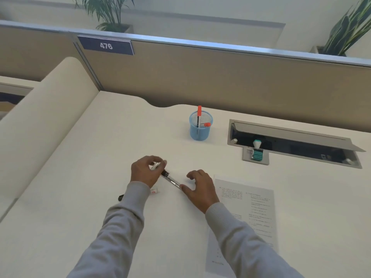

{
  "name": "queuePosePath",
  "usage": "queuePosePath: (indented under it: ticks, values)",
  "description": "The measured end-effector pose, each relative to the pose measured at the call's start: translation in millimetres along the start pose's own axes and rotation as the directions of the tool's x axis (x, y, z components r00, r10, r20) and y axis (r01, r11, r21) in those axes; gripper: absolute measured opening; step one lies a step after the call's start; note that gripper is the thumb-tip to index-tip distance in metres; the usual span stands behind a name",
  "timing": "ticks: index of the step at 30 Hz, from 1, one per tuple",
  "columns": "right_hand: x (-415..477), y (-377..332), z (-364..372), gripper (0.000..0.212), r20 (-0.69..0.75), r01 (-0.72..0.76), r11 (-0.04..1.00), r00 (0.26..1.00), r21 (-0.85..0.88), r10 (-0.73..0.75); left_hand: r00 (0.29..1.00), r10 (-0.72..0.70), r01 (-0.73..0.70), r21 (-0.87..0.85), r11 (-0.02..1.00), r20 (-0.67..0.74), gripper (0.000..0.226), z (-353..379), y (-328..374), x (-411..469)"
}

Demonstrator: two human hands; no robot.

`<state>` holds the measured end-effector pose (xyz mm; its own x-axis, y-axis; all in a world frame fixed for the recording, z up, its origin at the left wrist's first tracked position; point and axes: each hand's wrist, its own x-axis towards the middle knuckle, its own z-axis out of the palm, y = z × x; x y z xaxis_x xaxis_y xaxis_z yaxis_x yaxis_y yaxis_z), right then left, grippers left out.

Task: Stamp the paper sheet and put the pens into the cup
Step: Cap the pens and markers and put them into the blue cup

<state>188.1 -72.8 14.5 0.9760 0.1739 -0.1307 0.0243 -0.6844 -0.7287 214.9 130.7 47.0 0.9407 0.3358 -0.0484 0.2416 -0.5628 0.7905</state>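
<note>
A black and white pen (170, 178) lies slanted on the desk between my hands. My left hand (145, 171) pinches its upper end. My right hand (199, 187) touches its lower end with the thumb, its fingers curled and apart. Another pen (155, 191) lies half hidden under my left wrist, its dark tip poking out at the sleeve. The blue mesh cup (200, 128) stands farther back with two orange-capped pens (199, 115) in it. The printed paper sheet (255, 209) lies at the right, partly under my right arm. A teal stamp (257, 151) stands on its grey pad.
An open cable hatch (293, 143) with a raised lid is sunk into the desk at the right, behind the stamp. A beige partition (220, 77) closes off the back, with a sign reading 476. A curved cream panel (50, 117) bounds the left side.
</note>
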Motion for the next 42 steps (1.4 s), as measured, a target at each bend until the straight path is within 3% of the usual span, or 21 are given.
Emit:
queuePosePath:
  ticks: [7, 11, 16, 22, 30, 37, 40, 42]
  values:
    - [1.5, -13.3, 16.1, 0.057, 0.131, 0.029, 0.974, 0.991, -0.224, 0.0, 0.993, 0.003, -0.029, 0.223, 0.974, 0.117, 0.026, -17.5, -45.1, -40.1]
    - [8.1, -22.3, 23.0, 0.046, 0.124, 0.033, 0.945, 0.992, -0.326, 0.008, 0.986, 0.027, -0.077, 0.301, 0.95, 0.167, 0.033, -14.5, -54.2, -51.5]
    - [13.5, -28.3, 30.2, 0.027, 0.12, 0.046, 0.899, 0.993, -0.436, 0.007, 0.975, 0.113, -0.175, 0.347, 0.921, 0.191, 0.017, -5.5, -53.1, -60.5]
    - [15.4, -29.0, 29.3, 0.02, 0.112, -0.046, 0.92, 0.989, -0.39, 0.097, 0.967, 0.11, -0.192, 0.371, 0.909, 0.229, 0.018, 2.7, -51.4, -58.0]
    - [18.7, -32.4, 12.6, 0.02, 0.168, -0.147, 0.874, 0.954, -0.464, 0.25, 0.966, 0.215, -0.251, 0.316, 0.915, 0.144, 0.01, 10.8, -29.4, -53.4]
    - [26.8, -22.8, -2.9, 0.034, 0.176, -0.34, 0.901, 0.902, -0.27, 0.393, 0.927, 0.375, -0.373, 0.109, 0.921, 0.002, 0.021, 15.5, 25.0, -33.9]
    - [29.1, -9.5, -12.6, 0.025, 0.189, -0.464, 0.886, 0.87, -0.002, 0.456, 0.903, 0.407, -0.411, 0.004, 0.912, -0.138, 0.026, 15.8, 50.3, -20.0]
    - [28.5, -1.9, -21.2, 0.033, 0.21, -0.479, 0.851, 0.873, 0.213, 0.439, 0.884, 0.423, -0.44, -0.046, 0.897, -0.2, 0.03, 15.1, 66.8, -8.9]
